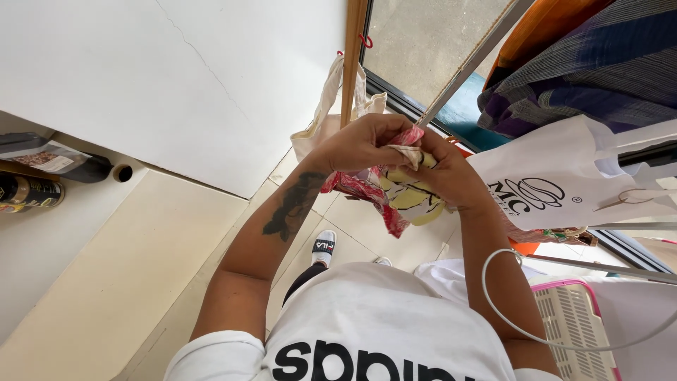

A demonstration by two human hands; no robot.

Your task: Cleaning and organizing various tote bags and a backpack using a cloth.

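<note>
White cotton of the person's T-shirt (381, 317) is filling the bottom of the head view, with a thin white cable (493, 310) looping over the right forearm. Beside it on the right, a cream plastic basket with a pink rim (571, 321) is sitting low in the frame. Below the arms, a foot in a white slide sandal (324, 247) is standing on the pale tiled floor (176, 282).

Further out, both hands are meeting in front of the chest. The left hand (360, 144) is clenching around the top of a bunched cloth printed in red, white and yellow (395, 194), and the right hand (448, 176) is gripping the same cloth from the other side, so that its folds are hanging down between the wrists.

Beyond the hands, a cream tote bag (328, 116) is hanging against a wooden pole (352, 56), and a white paper bag (557, 180) is hanging to the right. Striped dark fabric (585, 70) is draping at the top right. At the far left, dark jars (28, 190) are resting on a shelf.
</note>
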